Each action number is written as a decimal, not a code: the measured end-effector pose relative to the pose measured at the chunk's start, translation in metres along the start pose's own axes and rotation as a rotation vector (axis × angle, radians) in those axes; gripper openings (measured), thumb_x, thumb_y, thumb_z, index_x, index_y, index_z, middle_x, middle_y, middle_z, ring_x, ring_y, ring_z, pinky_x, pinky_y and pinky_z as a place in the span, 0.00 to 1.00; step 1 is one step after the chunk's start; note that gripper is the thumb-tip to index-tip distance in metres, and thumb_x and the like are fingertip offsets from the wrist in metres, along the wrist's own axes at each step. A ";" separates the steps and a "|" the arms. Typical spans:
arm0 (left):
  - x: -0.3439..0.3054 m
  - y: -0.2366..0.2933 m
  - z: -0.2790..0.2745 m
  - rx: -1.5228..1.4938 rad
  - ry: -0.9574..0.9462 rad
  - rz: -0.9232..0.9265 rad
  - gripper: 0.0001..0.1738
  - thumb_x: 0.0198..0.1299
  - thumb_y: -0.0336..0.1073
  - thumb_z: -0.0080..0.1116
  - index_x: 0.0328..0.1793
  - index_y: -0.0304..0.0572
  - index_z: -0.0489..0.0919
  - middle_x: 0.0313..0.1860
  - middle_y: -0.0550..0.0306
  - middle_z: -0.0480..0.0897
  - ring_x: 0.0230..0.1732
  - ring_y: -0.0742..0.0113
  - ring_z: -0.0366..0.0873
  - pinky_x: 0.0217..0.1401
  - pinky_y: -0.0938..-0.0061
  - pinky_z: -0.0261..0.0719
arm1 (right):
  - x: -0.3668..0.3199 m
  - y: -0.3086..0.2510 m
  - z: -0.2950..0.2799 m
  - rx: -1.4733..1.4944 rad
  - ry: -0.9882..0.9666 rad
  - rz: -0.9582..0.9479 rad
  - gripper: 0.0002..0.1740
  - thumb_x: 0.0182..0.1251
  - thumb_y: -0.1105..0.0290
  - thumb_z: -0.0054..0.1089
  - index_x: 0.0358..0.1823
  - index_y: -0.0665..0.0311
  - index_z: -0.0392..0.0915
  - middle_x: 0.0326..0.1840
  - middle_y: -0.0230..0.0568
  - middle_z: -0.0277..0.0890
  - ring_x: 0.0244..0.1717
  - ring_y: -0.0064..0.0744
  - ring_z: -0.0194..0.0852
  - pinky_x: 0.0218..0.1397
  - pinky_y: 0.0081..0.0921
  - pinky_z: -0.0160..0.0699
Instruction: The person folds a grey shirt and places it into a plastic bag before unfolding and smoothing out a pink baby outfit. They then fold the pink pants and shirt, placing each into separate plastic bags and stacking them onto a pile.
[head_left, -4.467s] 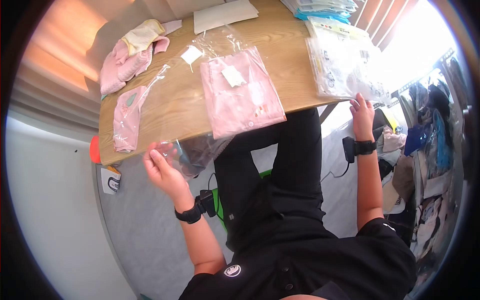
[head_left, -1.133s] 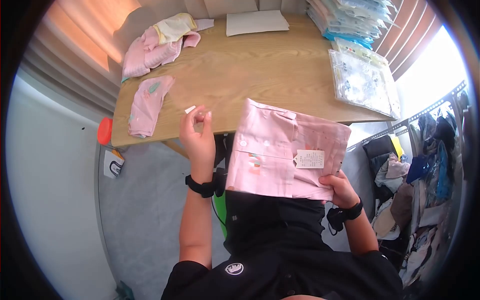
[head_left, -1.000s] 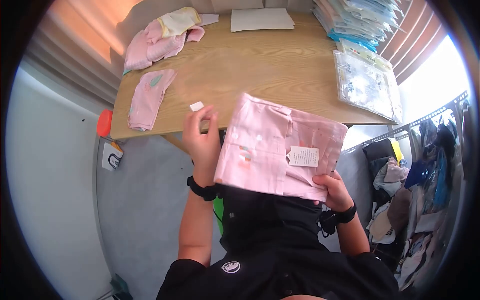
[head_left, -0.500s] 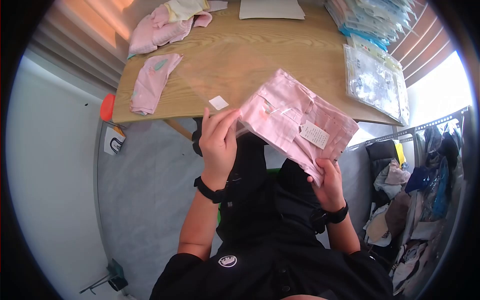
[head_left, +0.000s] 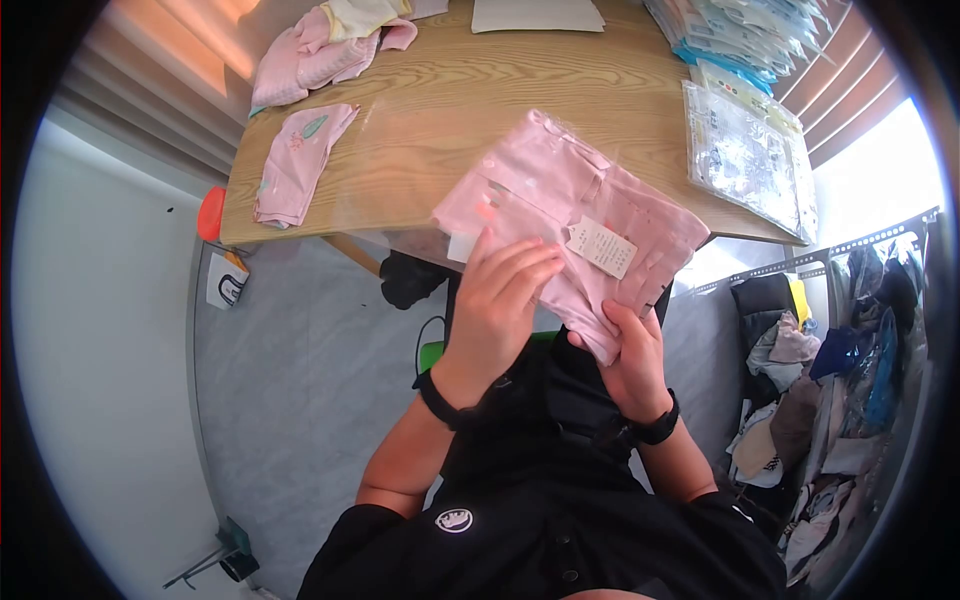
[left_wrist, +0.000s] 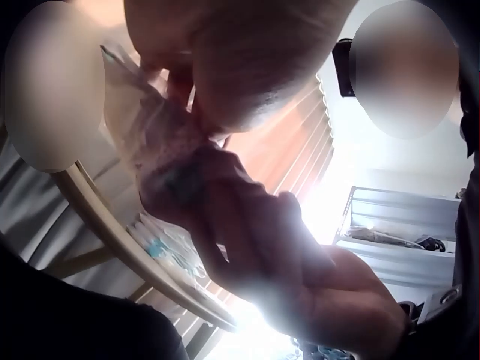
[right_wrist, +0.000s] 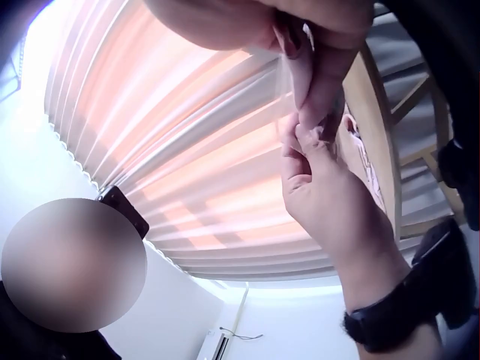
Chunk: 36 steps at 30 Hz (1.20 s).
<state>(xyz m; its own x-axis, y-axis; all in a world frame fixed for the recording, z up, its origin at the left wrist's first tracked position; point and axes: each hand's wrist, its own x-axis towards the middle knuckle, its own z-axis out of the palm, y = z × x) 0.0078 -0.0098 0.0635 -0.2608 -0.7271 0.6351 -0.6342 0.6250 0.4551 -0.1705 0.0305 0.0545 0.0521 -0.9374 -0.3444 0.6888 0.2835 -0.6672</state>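
A folded pink garment (head_left: 575,190), with a white paper tag (head_left: 602,248) on its front, lies tilted in a clear plastic bag (head_left: 385,165) above the table's front edge. The right hand (head_left: 635,360) grips the lower right corner, thumb in front. Across the front of the garment reaches the left hand (head_left: 497,300), its fingertips beside the tag. In the right wrist view the left hand (right_wrist: 337,199) pinches thin clear film at the garment's edge. A white label (head_left: 461,246) shows just behind its fingers. The left wrist view shows the garment (left_wrist: 169,139) dark and blurred.
On the wooden table (head_left: 480,70) lie a small folded pink garment (head_left: 300,165), a pink and cream clothing pile (head_left: 320,60) and white sheets (head_left: 538,14). Bagged items (head_left: 745,40) are stacked at the right behind flat clear packages (head_left: 745,155). A clothing rack (head_left: 850,340) stands right.
The right hand, earlier by the clear packages, has come to hold the bagged garment, lifted off the table. In the last half second the left hand moved right, from the bag's edge over the garment's front.
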 end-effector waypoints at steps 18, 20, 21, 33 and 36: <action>0.005 0.004 -0.019 -0.262 -0.144 -0.027 0.09 0.60 0.25 0.63 0.44 0.47 0.80 0.48 0.59 0.87 0.56 0.59 0.83 0.75 0.47 0.60 | -0.011 0.015 0.005 -0.121 -0.160 -0.052 0.26 0.72 0.77 0.47 0.70 0.69 0.58 0.60 0.50 0.71 0.51 0.45 0.81 0.42 0.39 0.91; 0.002 0.015 -0.013 -0.318 -0.194 0.023 0.10 0.58 0.26 0.64 0.44 0.48 0.80 0.49 0.61 0.87 0.56 0.60 0.83 0.76 0.47 0.60 | -0.002 0.026 -0.002 -0.124 -0.160 -0.130 0.25 0.74 0.75 0.47 0.70 0.68 0.58 0.60 0.49 0.72 0.53 0.43 0.80 0.49 0.37 0.89; 0.002 0.023 -0.010 -0.331 -0.195 0.047 0.10 0.57 0.26 0.65 0.44 0.49 0.79 0.49 0.61 0.87 0.57 0.60 0.83 0.75 0.47 0.61 | 0.003 0.028 -0.006 -0.117 -0.175 -0.131 0.24 0.75 0.74 0.46 0.71 0.67 0.58 0.60 0.48 0.72 0.54 0.43 0.80 0.52 0.36 0.87; 0.049 -0.045 0.000 -0.048 -0.043 0.037 0.13 0.65 0.32 0.58 0.54 0.41 0.80 0.64 0.51 0.79 0.69 0.51 0.72 0.74 0.50 0.61 | 0.175 0.004 0.032 -0.106 -0.489 0.065 0.27 0.75 0.75 0.47 0.73 0.69 0.56 0.69 0.46 0.67 0.65 0.36 0.70 0.71 0.35 0.69; 0.031 -0.069 -0.028 -0.054 -0.023 -0.083 0.19 0.66 0.37 0.58 0.62 0.39 0.77 0.67 0.44 0.75 0.69 0.46 0.70 0.73 0.54 0.64 | 0.145 0.004 0.026 -0.074 -0.418 0.035 0.38 0.72 0.80 0.48 0.80 0.72 0.44 0.82 0.54 0.46 0.77 0.51 0.58 0.79 0.42 0.58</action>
<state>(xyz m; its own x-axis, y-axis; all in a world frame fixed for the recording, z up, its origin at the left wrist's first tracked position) 0.0638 -0.0678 0.0690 -0.2262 -0.7830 0.5795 -0.6146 0.5762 0.5387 -0.1410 -0.1095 0.0192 0.3738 -0.9240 -0.0807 0.6288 0.3164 -0.7103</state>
